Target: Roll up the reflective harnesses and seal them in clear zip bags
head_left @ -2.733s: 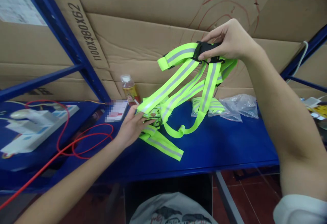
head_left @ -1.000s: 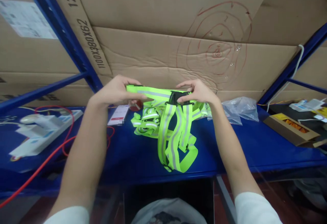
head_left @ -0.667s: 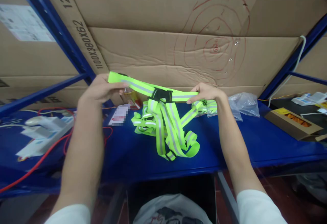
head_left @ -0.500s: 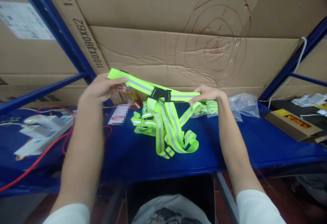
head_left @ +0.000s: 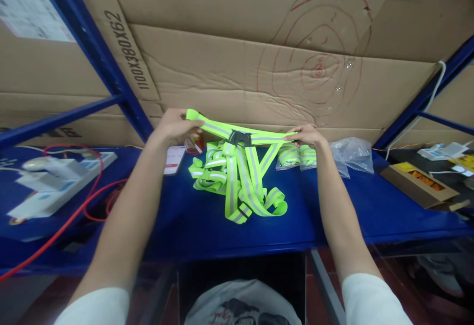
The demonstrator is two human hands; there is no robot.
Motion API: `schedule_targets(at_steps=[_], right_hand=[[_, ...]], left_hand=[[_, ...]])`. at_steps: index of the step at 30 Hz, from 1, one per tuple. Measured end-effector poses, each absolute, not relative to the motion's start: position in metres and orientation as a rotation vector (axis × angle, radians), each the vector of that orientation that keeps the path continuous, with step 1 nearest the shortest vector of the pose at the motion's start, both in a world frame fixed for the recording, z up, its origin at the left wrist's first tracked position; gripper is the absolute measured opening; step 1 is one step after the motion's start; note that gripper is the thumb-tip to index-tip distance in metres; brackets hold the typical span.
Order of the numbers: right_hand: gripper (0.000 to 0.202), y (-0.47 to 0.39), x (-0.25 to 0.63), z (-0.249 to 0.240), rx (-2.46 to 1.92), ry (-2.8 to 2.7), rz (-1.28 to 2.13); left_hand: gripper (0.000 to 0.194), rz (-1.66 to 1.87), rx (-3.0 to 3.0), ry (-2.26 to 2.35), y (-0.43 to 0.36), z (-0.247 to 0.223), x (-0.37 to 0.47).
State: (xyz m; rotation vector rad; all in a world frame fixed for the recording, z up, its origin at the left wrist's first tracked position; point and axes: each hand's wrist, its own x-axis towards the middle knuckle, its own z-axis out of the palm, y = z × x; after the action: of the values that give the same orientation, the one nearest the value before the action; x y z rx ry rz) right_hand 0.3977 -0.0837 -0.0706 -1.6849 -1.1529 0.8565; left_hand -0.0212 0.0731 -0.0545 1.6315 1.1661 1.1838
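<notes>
A neon-yellow reflective strap [head_left: 218, 126] with a silver stripe stretches between my hands above the blue table. My left hand [head_left: 177, 126] pinches its left end, and my right hand [head_left: 304, 135] grips the right end. Midway along it sits a black buckle [head_left: 240, 139], which looks fastened. More straps of the same kind hang from it into a loose heap [head_left: 211, 174] on the table. A black slider [head_left: 244, 210] shows on one loop near the front of the heap. Part of each hand's grip is hidden behind the strap.
Bagged straps [head_left: 288, 157] and clear plastic bags [head_left: 353, 153] lie at the back right. Further right is an open cardboard box [head_left: 422, 184]. A phone [head_left: 174, 159] lies near my left wrist. A power strip [head_left: 66, 186] and red cable [head_left: 66, 226] are at left. Cardboard [head_left: 207, 68] stands behind.
My left hand has moved right and slightly down, toward my right hand, so the held strap spans a shorter gap. Both hands keep their hold. The view has shifted slightly.
</notes>
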Motion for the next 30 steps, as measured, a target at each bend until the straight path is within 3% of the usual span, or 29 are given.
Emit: schedule_targets(at_steps=[3, 7, 16, 25, 28, 30], right_hand=[[0.046, -0.068, 0.389, -0.087, -1.753, -1.071, 0.774], [0.042, -0.053, 0.375, -0.099, -1.759, -1.032, 0.678], [0.035, -0.046, 0.351, -0.099, -1.672, -1.004, 0.688], [0.04, -0.051, 0.321, -0.069, -1.21, -1.001, 0.747], [0.04, -0.054, 0.315, -0.06, -1.011, -1.002, 0.833], [0.04, -0.056, 0.312, -0.056, -0.969, -0.997, 0.844]], left_hand=[[0.033, 1.124, 1.719, 1.234, 0.08, -0.076, 0.001], [0.032, 1.314, 1.84, 1.222, 0.08, -0.099, 0.028], [0.026, 1.46, 2.056, 0.977, 0.062, -0.118, 0.056], [0.025, 1.74, 1.937, 0.744, 0.031, -0.099, 0.077], [0.016, 1.61, 1.79, 0.634, 0.023, -0.092, 0.08], [0.022, 1.523, 1.675, 0.555, 0.022, -0.09, 0.082]])
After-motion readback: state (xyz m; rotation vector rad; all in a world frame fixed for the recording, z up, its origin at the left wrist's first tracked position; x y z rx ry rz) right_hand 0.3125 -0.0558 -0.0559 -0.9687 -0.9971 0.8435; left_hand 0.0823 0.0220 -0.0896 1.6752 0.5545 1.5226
